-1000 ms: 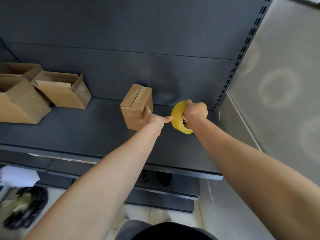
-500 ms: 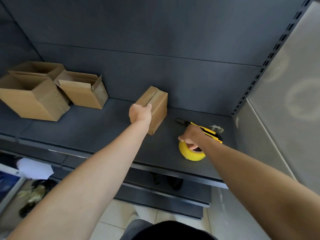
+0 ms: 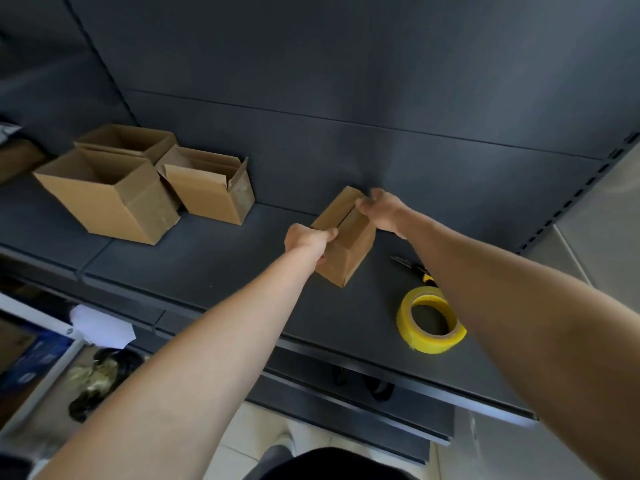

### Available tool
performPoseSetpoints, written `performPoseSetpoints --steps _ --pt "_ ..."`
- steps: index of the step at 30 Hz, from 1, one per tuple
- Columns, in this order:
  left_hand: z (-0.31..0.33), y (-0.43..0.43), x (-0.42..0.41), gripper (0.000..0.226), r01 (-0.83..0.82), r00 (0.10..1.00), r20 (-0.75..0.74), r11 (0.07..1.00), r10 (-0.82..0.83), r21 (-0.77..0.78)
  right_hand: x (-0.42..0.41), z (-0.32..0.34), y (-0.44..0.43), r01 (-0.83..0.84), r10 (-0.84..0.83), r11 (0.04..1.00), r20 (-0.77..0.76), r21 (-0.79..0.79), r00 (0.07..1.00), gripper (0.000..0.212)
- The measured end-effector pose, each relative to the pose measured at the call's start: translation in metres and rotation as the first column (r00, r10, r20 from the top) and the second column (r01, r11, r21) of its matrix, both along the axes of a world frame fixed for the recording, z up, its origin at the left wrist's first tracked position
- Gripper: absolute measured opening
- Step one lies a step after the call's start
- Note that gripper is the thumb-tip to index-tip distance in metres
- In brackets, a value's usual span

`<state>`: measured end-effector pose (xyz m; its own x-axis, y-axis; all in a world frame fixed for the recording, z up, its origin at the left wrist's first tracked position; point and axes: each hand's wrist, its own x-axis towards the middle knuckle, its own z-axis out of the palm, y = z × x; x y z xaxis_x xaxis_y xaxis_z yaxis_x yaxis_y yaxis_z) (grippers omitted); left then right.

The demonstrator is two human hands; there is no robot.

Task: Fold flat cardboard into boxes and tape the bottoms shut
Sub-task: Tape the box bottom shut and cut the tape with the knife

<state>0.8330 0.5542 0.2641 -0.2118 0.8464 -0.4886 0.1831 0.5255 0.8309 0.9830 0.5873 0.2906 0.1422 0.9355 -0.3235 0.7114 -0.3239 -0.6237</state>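
Note:
A small brown cardboard box stands on the dark shelf with its closed, taped flaps facing up. My left hand grips its near left top edge, fingers curled over the flap. At the far right top corner, my right hand holds the box with its fingertips. A yellow tape roll lies flat on the shelf to the right, near the front edge, free of both hands.
Three open cardboard boxes stand grouped at the shelf's left. A yellow-handled cutter lies behind the tape roll, partly hidden by my right forearm. A lower shelf, a white sheet and a dark bag lie below left.
My right hand set the tape roll down on the shelf, let go, and moved up to the box's far corner. My left hand stayed on the box.

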Motion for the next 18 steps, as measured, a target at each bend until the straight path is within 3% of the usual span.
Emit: performPoseSetpoints --steps 4,7,10,14,18 --pt "0.000 0.011 -0.012 0.038 -0.060 0.997 -0.055 0.998 0.061 0.016 -0.002 -0.007 0.000 0.053 -0.050 0.998 0.090 -0.036 0.995 0.049" --pt "0.000 0.017 -0.015 0.044 -0.065 0.987 -0.147 0.998 0.066 0.009 -0.003 -0.014 -0.002 0.164 -0.170 0.983 -0.062 -0.087 0.984 0.035" --pt "0.002 0.018 -0.010 0.042 0.013 0.975 -0.220 0.999 -0.020 -0.034 -0.002 -0.015 -0.002 0.222 -0.236 0.968 -0.118 -0.120 0.964 0.034" --pt "0.004 0.018 -0.010 0.037 0.073 0.989 -0.121 0.994 -0.083 -0.087 -0.001 -0.012 -0.003 0.272 -0.319 0.941 -0.260 -0.202 0.912 0.048" --pt "0.001 0.012 -0.012 0.043 0.101 0.994 -0.023 0.985 -0.106 -0.137 -0.002 -0.010 -0.007 0.284 -0.374 0.915 -0.338 -0.286 0.863 0.043"
